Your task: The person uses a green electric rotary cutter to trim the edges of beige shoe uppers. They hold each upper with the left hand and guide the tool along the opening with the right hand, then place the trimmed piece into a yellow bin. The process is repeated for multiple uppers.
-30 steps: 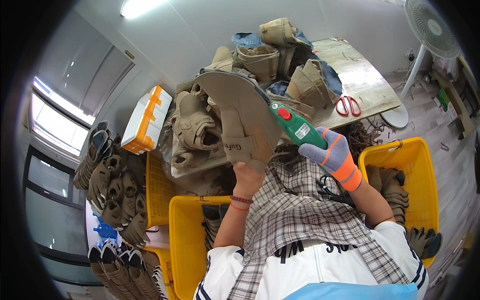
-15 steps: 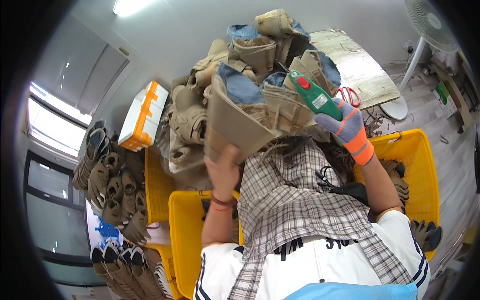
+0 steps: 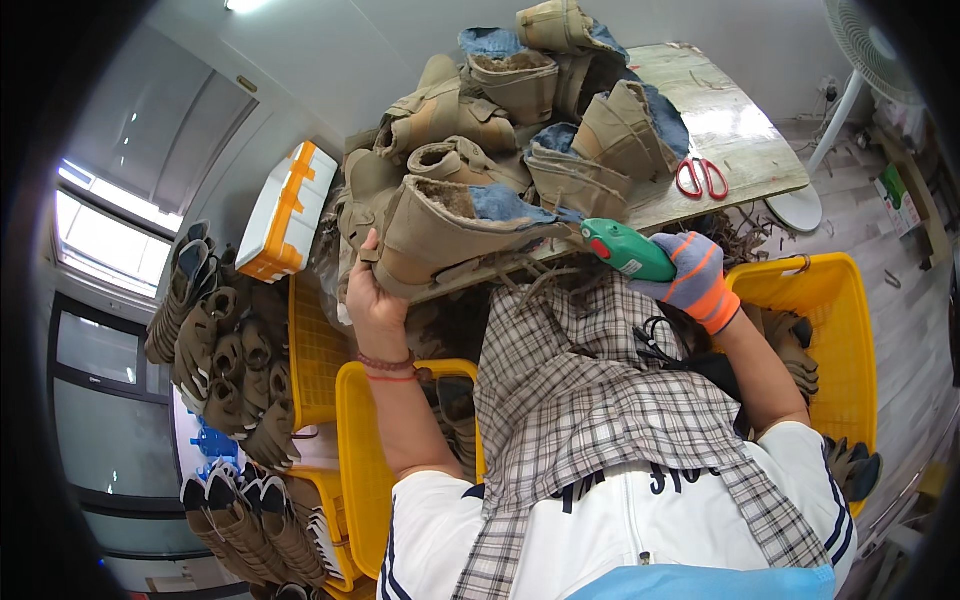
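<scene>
My left hand point(image 3: 376, 305) is closed on a tan boot upper point(image 3: 425, 235) with brown fleece lining and a blue fabric patch, held sideways above the table's near edge. In my right hand point(image 3: 692, 280), which wears a grey and orange glove, is a green electric cutter point(image 3: 632, 251) with a red button. The cutter's narrow tip points left and meets the right end of the upper; whether it bites into the material cannot be made out. Behind them, more boot uppers point(image 3: 515, 85) are heaped on the worktable point(image 3: 745, 165). Red-handled scissors point(image 3: 702, 180) lie at the heap's right.
Yellow crates point(image 3: 835, 340) holding uppers stand on both sides of my lap. A white and orange box point(image 3: 290, 212) sits to the left, above stacked boot uppers point(image 3: 230, 370). Trimmed scraps point(image 3: 745, 240) hang about the table's near edge. A fan point(image 3: 868, 50) stands far right.
The boot upper has turned and moved down and left, its opening now facing up. My right hand has lowered, bringing the cutter from above the heap to the upper's right end.
</scene>
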The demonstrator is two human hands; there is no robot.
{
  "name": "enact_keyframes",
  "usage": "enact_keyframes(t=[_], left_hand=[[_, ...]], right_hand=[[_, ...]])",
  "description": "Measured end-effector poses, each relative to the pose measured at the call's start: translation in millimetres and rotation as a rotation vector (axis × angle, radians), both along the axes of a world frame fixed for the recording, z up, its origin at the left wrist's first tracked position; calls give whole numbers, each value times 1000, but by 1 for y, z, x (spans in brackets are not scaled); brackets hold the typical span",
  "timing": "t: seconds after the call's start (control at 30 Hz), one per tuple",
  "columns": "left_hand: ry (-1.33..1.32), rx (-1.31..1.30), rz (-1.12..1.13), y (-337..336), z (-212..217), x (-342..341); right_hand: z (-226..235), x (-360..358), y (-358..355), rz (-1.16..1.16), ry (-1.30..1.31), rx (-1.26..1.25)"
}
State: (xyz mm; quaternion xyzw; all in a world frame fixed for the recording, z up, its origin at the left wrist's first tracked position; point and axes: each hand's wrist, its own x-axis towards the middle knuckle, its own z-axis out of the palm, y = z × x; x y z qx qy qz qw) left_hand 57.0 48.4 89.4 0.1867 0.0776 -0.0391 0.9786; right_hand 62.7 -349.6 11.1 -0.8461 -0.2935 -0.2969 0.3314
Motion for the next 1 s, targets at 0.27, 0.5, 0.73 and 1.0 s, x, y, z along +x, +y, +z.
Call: enact_keyframes(t=[0.27, 0.5, 0.73, 1.0], left_hand=[[-42, -93, -76, 5, -12, 3], [-35, -53, -69, -15, -1, 2], [-23, -92, -44, -14, 4, -4], [-203, 34, 21, -36, 29, -30]], right_hand=[[-4, 6, 5, 36, -22, 11], [2, 5, 13, 100, -57, 66], [8, 5, 20, 104, -160, 64], [25, -1, 29, 107, -198, 81]])
